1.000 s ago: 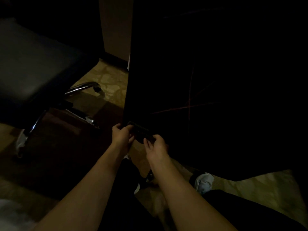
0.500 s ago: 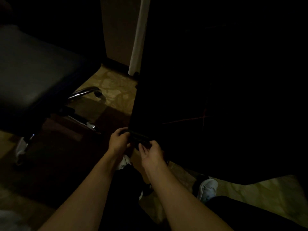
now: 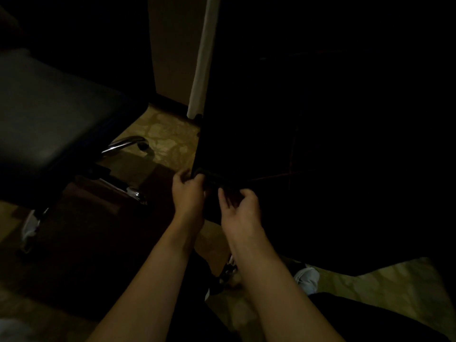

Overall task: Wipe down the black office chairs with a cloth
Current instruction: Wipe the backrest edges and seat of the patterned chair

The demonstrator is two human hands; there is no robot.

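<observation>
The light is very dim. A large black chair part (image 3: pixel 320 144) fills the right side of the view. At its lower left corner sits a small dark thing, apparently a folded cloth (image 3: pixel 217 180); I cannot make it out clearly. My left hand (image 3: pixel 188 193) grips its left end with curled fingers. My right hand (image 3: pixel 240 208) holds its right end from below, thumb up and fingers curled. A second black office chair (image 3: pixel 49 114) stands at the left, showing its padded seat and a chrome base (image 3: pixel 123 144).
A pale patterned floor (image 3: pixel 167 137) shows between the chairs, with a dark rug (image 3: pixel 98 230) under the left chair. A white post (image 3: pixel 202 58) and a beige wall stand at the back. My white shoe (image 3: pixel 307 278) is below the right chair.
Both hands stay at the black chair's lower corner on the dark thing. My right hand has slid slightly down and right. The view has shifted a little.
</observation>
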